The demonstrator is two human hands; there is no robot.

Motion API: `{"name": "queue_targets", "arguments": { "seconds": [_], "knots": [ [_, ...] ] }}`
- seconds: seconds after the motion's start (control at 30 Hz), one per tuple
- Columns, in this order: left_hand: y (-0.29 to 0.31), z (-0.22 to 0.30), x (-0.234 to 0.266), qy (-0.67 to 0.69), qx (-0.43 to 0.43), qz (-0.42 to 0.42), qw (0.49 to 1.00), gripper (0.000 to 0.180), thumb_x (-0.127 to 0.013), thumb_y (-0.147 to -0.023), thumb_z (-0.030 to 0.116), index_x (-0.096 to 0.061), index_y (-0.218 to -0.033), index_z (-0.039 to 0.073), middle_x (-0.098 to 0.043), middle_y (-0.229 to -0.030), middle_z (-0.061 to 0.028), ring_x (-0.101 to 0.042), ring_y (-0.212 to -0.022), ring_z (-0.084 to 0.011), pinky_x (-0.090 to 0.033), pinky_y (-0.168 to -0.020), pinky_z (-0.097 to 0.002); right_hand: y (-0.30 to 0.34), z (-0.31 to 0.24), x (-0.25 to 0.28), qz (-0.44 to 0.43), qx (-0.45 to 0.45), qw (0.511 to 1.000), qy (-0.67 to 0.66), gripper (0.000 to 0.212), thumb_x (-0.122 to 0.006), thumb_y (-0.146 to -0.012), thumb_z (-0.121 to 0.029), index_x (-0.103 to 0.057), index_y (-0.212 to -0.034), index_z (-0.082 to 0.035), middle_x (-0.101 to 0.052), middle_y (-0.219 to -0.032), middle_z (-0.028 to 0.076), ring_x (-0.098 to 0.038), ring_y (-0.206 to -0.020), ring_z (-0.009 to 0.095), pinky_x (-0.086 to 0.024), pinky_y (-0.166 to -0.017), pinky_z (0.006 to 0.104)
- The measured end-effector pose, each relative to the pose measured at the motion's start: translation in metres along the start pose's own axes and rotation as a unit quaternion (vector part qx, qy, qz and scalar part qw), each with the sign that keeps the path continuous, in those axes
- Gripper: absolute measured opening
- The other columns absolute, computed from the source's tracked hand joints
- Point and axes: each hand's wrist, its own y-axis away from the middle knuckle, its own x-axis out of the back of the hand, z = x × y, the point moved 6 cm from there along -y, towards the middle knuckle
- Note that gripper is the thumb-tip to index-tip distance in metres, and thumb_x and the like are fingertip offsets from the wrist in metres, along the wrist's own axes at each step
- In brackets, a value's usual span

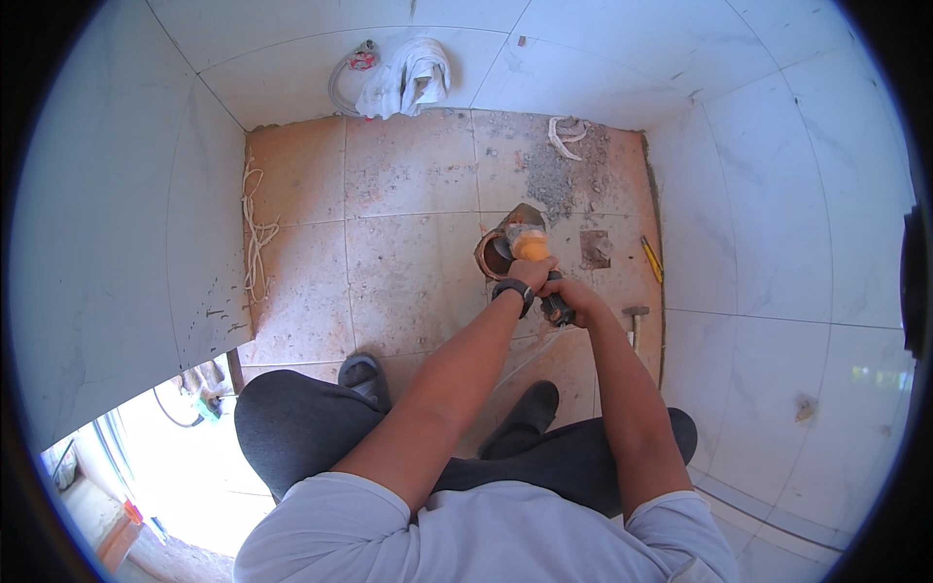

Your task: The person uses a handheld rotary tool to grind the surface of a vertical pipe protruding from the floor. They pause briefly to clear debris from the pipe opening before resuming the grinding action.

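Right of hands (533,275): hammer (636,313), yellow tool (652,260); beyond grinder (530,245), grey rubble (554,185).

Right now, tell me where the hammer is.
In the head view, the hammer lies on the tiled floor right of the right hand, near the right wall, lower in the picture than the yellow knife.

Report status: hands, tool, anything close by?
Left hand gripping yellow power tool, right hand on its black rear. Tool's front end at round floor hole. Rubble just beyond; hammer off to the right.
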Motion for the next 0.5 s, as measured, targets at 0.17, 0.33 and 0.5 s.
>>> {"name": "queue_targets", "arguments": {
  "seconds": [0.17,0.33,0.5],
  "knots": [
    [-0.015,-0.012,-0.001,-0.001,0.002,0.016,1.0,0.063,-0.083,-0.087,0.042,-0.071,-0.113,-0.014,-0.075,-0.103,-0.0163,-0.074,-0.082,-0.0217,-0.058,-0.068,-0.0354,0.0,-0.002,-0.002,0.016,-0.001,0.999,0.03,0.019,-0.074,-0.083,-0.016,-0.067,-0.096,-0.005,-0.065,-0.077,0.005,-0.064,-0.06,0.018,-0.054,-0.053,0.0339],
    [-0.02,-0.022,-0.005,0.122,0.022,-0.026,0.992,0.048,-0.082,-0.092,0.033,-0.07,-0.113,-0.008,-0.073,-0.1,-0.0129,-0.072,-0.08,-0.0207,-0.057,-0.065,-0.0356,0.002,-0.009,-0.003,0.047,0.037,0.995,0.084,0.022,-0.077,-0.079,-0.015,-0.073,-0.095,-0.001,-0.068,-0.082,0.007,-0.065,-0.064,0.018,-0.052,-0.055,0.0339],
    [-0.002,-0.009,-0.008,0.209,0.008,-0.057,0.976,0.043,-0.081,-0.094,0.029,-0.069,-0.114,-0.007,-0.073,-0.1,-0.012,-0.072,-0.08,-0.0207,-0.057,-0.065,-0.036,0.012,-0.019,-0.004,0.091,0.063,0.985,0.132,0.027,-0.081,-0.074,-0.019,-0.075,-0.091,0.001,-0.07,-0.082,0.01,-0.067,-0.067,0.021,-0.05,-0.056,0.0363]
  ]
}}
